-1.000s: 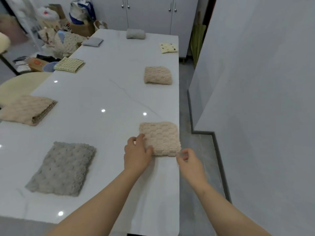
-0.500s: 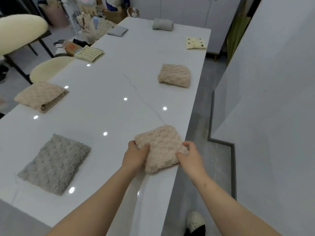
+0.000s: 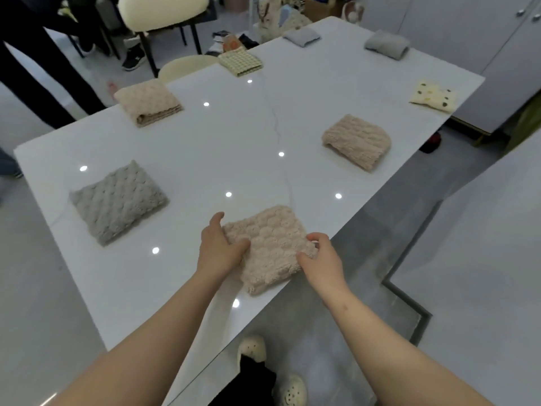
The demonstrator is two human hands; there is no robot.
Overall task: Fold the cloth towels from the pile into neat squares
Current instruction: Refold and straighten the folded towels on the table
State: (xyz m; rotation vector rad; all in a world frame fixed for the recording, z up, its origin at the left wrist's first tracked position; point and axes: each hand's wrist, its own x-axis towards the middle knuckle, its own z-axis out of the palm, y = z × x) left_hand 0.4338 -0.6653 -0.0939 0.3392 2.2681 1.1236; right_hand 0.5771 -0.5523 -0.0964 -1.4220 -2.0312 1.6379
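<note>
Evidently squaring the fold, the left hand and right hand each pinch an edge of the beige towel between them.

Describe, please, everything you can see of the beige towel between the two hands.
The towel is beige plush with a raised bubble pattern, folded into a thick, rough square. It lies flat on the white table, turned diagonally, by the table's right edge close to the person. The left hand grips its left side, thumb on top; the right hand pinches its right corner with curled fingers. Nothing else touches it.
</note>
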